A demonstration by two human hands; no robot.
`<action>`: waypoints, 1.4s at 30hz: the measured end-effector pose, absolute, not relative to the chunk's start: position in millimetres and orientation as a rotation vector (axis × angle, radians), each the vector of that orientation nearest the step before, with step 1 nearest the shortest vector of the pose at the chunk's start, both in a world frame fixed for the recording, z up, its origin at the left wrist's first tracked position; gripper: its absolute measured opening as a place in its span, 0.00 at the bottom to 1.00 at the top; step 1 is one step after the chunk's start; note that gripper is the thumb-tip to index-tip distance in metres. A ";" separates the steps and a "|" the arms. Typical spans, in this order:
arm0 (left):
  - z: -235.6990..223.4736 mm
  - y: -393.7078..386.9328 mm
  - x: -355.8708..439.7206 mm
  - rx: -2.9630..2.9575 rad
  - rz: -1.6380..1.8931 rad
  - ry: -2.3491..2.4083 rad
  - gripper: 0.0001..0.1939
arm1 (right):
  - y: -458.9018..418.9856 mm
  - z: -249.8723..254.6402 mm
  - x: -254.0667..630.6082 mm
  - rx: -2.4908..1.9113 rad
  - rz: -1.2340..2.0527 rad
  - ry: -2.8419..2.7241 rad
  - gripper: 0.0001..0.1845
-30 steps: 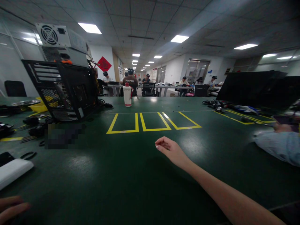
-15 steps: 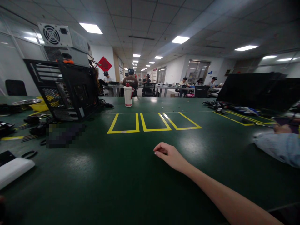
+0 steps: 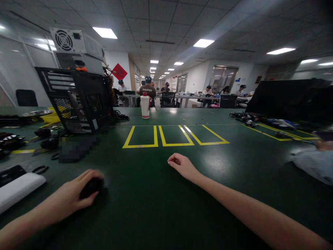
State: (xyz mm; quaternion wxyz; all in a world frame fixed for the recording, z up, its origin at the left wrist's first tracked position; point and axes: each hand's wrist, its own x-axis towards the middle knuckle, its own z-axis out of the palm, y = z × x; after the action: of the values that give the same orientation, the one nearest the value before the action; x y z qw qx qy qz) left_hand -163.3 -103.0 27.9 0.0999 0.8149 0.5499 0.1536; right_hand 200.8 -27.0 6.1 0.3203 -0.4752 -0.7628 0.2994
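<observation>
Plainly, both forearms reach in from the lower corners over the green bench (image 3: 145,218), slanting toward each other, with the hands well apart. The left hand (image 3: 69,195) is bent around a black object (image 3: 91,188), rounded and small enough to sit under the palm; its fingers arch over the top while the thumb lies along the near side, pointing right. This black object is at the left front of the bench, though I cannot tell whether it rests on the surface or is slightly raised.

The right hand (image 3: 184,167) is farther forward, its forearm long and nearly straight behind it. Its fingers curl loosely and point left, with the thumb drawn close beneath the index finger, so the opening is narrow; whether the tips meet, or something small is tucked inside, I cannot tell. It sits on the near side of three yellow tape outlines (image 3: 178,144), closest to the middle one.

Left of the left hand lies a long white object (image 3: 23,191). Farther back stand an open computer case (image 3: 83,100) and, behind the outlines, an upright white cup (image 3: 145,107).
</observation>
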 end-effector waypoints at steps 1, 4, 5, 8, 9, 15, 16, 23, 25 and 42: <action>26.4 -82.6 -148.7 2.391 0.431 1.604 0.17 | -17.9 4.8 198.2 -1.256 0.784 -1.983 0.10; 23.7 -19.7 -89.6 2.429 0.427 1.525 0.20 | 10.5 0.6 191.5 -1.292 0.769 -1.891 0.12; 22.9 -1.3 -68.5 2.447 0.446 1.510 0.20 | 19.3 -0.6 189.9 -1.289 0.774 -1.860 0.12; 18.6 39.0 -15.0 2.491 0.541 1.451 0.21 | 40.1 -4.0 187.3 -1.262 0.783 -1.761 0.15; 16.4 47.5 -2.3 2.499 0.576 1.434 0.22 | 44.9 -5.2 187.2 -1.248 0.792 -1.736 0.16; 5.4 62.0 28.0 2.463 0.673 1.455 0.33 | 56.1 -11.1 188.5 -1.178 0.873 -1.690 0.16; 4.7 60.5 29.0 2.459 0.667 1.460 0.34 | 55.7 -10.8 188.1 -1.175 0.891 -1.684 0.16; 2.6 40.7 30.2 2.591 0.678 1.510 0.29 | 37.0 0.3 185.1 -1.047 1.125 -1.612 0.14; 1.6 33.9 28.3 2.646 0.698 1.459 0.29 | 30.3 -0.6 185.3 -1.004 1.162 -1.591 0.15; 4.3 13.9 16.4 2.728 0.745 1.195 0.29 | 11.7 -4.3 182.7 -0.773 1.294 -1.513 0.19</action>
State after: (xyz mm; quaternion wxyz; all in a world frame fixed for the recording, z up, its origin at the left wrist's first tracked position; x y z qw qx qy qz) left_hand 16.4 13.9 4.3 0.0357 0.8879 0.3891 0.2426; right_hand 182.7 11.7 -4.3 0.4818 -0.3172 -0.6208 0.5309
